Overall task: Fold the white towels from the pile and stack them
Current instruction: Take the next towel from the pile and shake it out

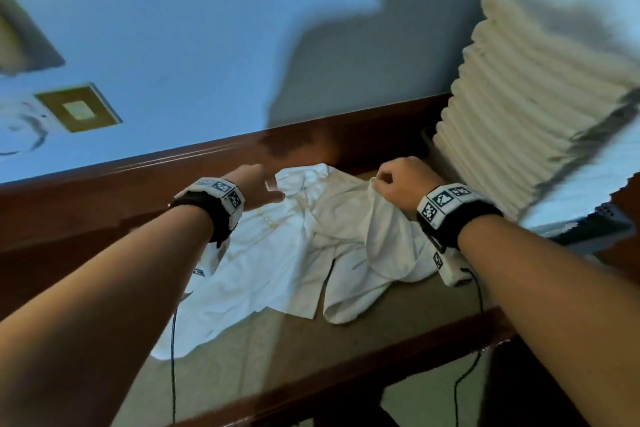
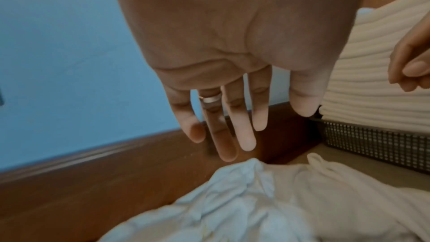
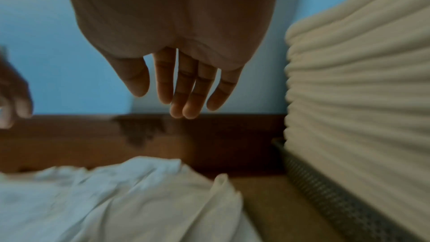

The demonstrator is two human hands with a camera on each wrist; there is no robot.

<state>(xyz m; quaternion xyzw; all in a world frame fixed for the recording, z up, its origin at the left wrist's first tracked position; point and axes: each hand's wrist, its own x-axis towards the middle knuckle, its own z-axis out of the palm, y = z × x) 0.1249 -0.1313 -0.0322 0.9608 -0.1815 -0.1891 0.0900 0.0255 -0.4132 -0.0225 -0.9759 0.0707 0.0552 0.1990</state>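
Crumpled white cloth towel (image 1: 277, 253) lying spread on the beige tabletop (image 1: 398, 315), beside the tall stack of folded white towels (image 1: 540, 107). Left hand (image 1: 254, 187) above its far edge, fingers (image 2: 239, 126) straight and holding nothing. Right hand (image 1: 401, 180): the head and wrist views disagree, so its grip cannot be told.

Tan surface (image 1: 408, 308) with dark wooden rim, crumpled white cloth (image 1: 277, 253) at centre, dark perforated basket (image 2: 372, 143) at right
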